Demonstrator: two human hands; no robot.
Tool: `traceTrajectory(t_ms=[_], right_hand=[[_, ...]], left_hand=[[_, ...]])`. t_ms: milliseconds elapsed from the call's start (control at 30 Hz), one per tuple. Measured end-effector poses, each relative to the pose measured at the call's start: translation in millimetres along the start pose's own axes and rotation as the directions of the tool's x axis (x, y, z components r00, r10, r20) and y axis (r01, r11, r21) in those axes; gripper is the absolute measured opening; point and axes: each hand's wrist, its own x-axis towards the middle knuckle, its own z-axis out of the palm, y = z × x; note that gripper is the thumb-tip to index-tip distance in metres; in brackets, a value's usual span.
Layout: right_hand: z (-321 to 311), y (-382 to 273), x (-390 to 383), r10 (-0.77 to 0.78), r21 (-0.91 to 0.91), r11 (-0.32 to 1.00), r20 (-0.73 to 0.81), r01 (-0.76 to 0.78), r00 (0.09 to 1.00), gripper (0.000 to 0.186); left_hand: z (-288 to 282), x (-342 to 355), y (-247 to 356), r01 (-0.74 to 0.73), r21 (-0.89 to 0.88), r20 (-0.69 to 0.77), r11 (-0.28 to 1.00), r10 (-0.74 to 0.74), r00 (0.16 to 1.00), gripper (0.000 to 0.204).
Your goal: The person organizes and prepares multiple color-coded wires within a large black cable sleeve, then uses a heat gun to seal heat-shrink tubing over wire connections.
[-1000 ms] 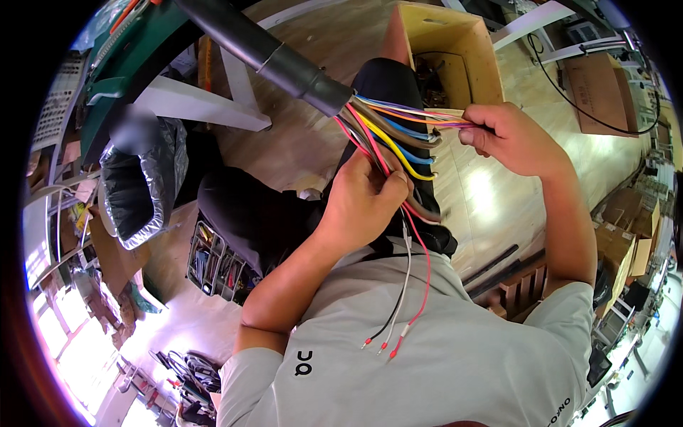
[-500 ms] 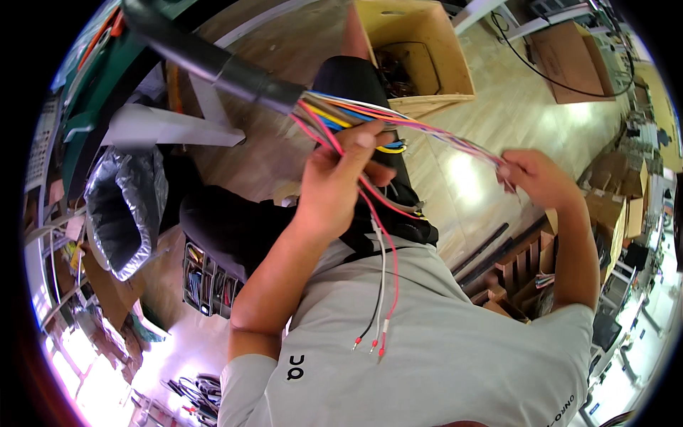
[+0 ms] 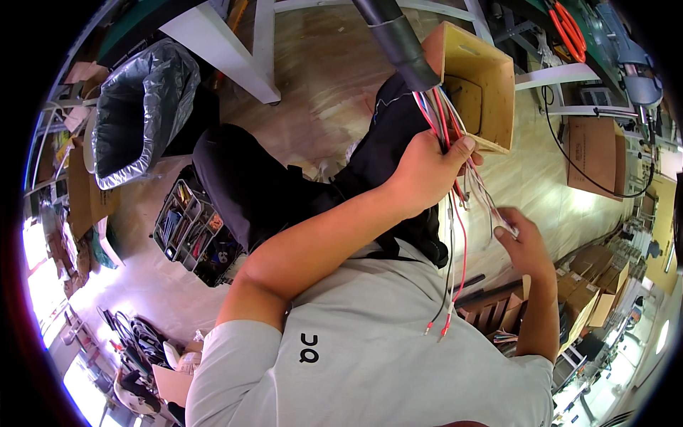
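Note:
A thick black cable sleeve [image 3: 404, 46] comes down from the top edge, with a bundle of coloured wires [image 3: 441, 114] fanning out of its end. My left hand [image 3: 430, 171] is closed round that bundle just below the sleeve, its thumb on top. Several thin pale and purple wires [image 3: 485, 196] run on to my right hand [image 3: 525, 245], whose thumb and fingers are closed on their far ends. Longer red, white and black wires hang from my left hand over my grey shirt [image 3: 370, 341], and red ferrules [image 3: 445, 330] cap their visible tips.
Beyond the wires stands an open wooden box [image 3: 498, 99]. A bin with a grey liner [image 3: 153, 114] is at the left, near a divided tool case [image 3: 192, 228] on the floor. Cardboard boxes [image 3: 583, 277] lie at the right. Orange-handled pliers [image 3: 568, 32] show at the upper right.
The view has turned, and the sleeve and my left hand now appear farther right. My right hand is lower and nearer the left one. The thin wires slope down more steeply and look less stretched.

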Motion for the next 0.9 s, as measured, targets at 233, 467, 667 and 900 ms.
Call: traceTrajectory(t_ms=[233, 467, 667, 900], right_hand=[[5, -51, 59, -0.383, 0.008, 0.92, -0.194, 0.392, 0.903, 0.078], [35, -61, 81, -0.156, -0.094, 0.987, -0.346, 0.131, 0.925, 0.045], [42, -52, 77, -0.168, -0.165, 0.978, -0.269, 0.126, 0.948, 0.023], [64, -51, 80, -0.206, -0.192, 0.97, -0.302, 0.152, 0.931, 0.022]], left_hand=[[4, 8, 3, -0.005, 0.143, -0.009, 0.99, 0.007, 1.0, 0.03], [-5, 10, 17, -0.166, 0.449, 0.123, 0.878, 0.124, 0.985, 0.032], [-43, 0, 61, -0.113, 0.661, -0.23, 0.742, 0.343, 0.911, 0.049], [-28, 34, 60, -0.287, -0.202, -0.221, 0.936, 0.242, 0.945, 0.015]])
